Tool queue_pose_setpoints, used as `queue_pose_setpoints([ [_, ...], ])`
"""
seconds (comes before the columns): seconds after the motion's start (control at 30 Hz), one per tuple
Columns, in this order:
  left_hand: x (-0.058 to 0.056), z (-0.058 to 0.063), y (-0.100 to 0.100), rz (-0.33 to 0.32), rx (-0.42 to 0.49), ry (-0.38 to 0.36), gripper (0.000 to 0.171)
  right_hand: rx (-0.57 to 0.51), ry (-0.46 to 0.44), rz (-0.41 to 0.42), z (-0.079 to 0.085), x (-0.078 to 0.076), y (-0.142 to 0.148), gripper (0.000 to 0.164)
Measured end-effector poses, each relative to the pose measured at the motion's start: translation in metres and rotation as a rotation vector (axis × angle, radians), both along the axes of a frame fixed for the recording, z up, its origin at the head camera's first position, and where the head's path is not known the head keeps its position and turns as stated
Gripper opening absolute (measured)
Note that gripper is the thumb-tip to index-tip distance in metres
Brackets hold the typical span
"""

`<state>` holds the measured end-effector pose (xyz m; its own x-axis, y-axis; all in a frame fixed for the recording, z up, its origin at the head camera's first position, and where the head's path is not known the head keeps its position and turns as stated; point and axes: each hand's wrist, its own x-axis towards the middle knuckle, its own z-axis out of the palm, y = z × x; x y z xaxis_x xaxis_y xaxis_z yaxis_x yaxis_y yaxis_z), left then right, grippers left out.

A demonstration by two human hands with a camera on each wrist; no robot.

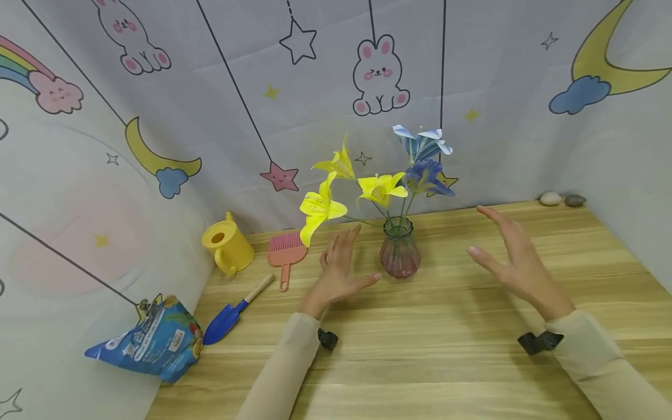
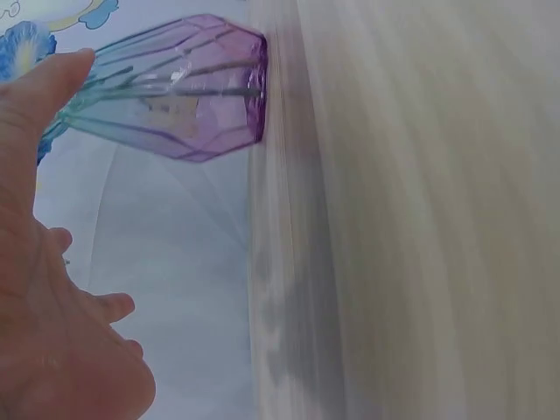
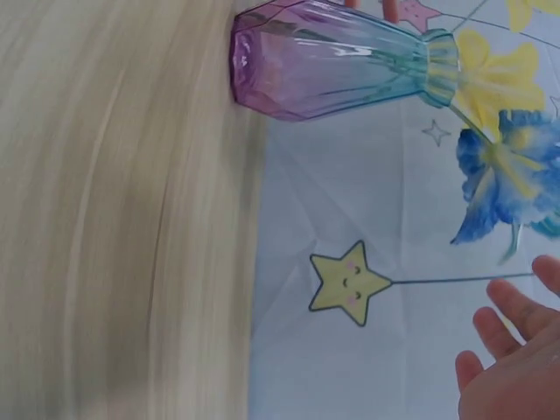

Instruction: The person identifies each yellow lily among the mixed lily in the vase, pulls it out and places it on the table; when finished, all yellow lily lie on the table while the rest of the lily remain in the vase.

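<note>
A faceted glass vase (image 1: 400, 256), purple at its base and teal at the neck, stands upright on the wooden table. Yellow lilies (image 1: 381, 188) and blue flowers (image 1: 427, 177) rise from it, their stems visible through the glass. My left hand (image 1: 338, 274) is spread just left of the vase, thumb pointing toward it, holding nothing. Farther off to the right, my right hand (image 1: 517, 262) hovers over the table, its fingers and thumb apart and nothing in it. In the right wrist view the vase (image 3: 332, 61) shows at the top, away from the right hand (image 3: 516, 359).
Left of the vase are a pink dustpan-shaped rake (image 1: 287, 256), a blue trowel (image 1: 231, 318) with wooden handle, a yellow watering can (image 1: 231, 248) and a clipped blue bag (image 1: 163, 341). Two stones (image 1: 550, 199) sit at the back right corner. A patterned cloth (image 1: 325, 111) hangs behind the table.
</note>
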<state>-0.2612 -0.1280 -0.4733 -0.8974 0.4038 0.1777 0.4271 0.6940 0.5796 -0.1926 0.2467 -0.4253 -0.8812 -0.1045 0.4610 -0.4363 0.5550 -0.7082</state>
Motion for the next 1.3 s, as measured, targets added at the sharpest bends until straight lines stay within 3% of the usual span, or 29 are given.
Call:
queue_pose_setpoints([
  [0.3,-0.006,-0.005,0.024,-0.022,0.032,-0.029,0.113,0.000,0.040,0.027,0.001,-0.008,-0.019,0.077],
  [0.6,-0.008,-0.011,0.034,-0.062,0.106,-0.090,0.107,-0.011,0.110,0.048,-0.001,-0.015,-0.038,0.068],
  [0.93,-0.014,-0.031,0.034,-0.126,0.338,-0.204,0.091,-0.043,0.127,0.056,0.001,-0.019,-0.053,0.064],
  [1.3,-0.009,-0.043,0.039,-0.096,0.366,-0.189,0.082,-0.051,0.131,0.081,0.006,-0.024,-0.067,0.058],
])
